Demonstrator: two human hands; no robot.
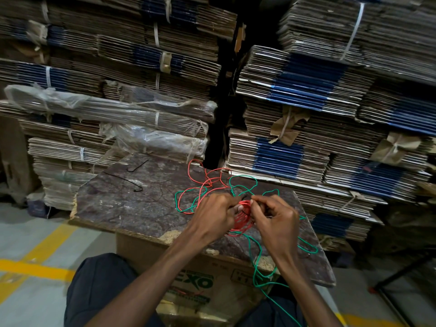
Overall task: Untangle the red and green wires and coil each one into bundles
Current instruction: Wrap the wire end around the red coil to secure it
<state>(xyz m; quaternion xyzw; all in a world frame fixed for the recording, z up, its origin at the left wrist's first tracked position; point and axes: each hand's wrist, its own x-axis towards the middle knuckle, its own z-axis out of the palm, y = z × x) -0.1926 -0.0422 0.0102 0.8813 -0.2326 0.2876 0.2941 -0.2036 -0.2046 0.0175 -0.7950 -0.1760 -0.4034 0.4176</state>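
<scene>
A coiled bundle of red wire (243, 220) is held between my left hand (213, 214) and my right hand (274, 219), just above the dark board (132, 204). Both hands pinch the coil near its top, where a short black tie shows. Loose red wire loops (207, 182) trail away over the board's far edge, still crossed with green wire loops (243, 179). More green wire (259, 263) hangs off the board's near edge, past the box toward my lap.
The board rests on a cardboard box (198, 282) between my knees. Two thin black wires (136, 169) lie on the board's left part. Tall stacks of flattened cartons (306, 119) rise close behind. A yellow floor line (47, 246) runs at the left.
</scene>
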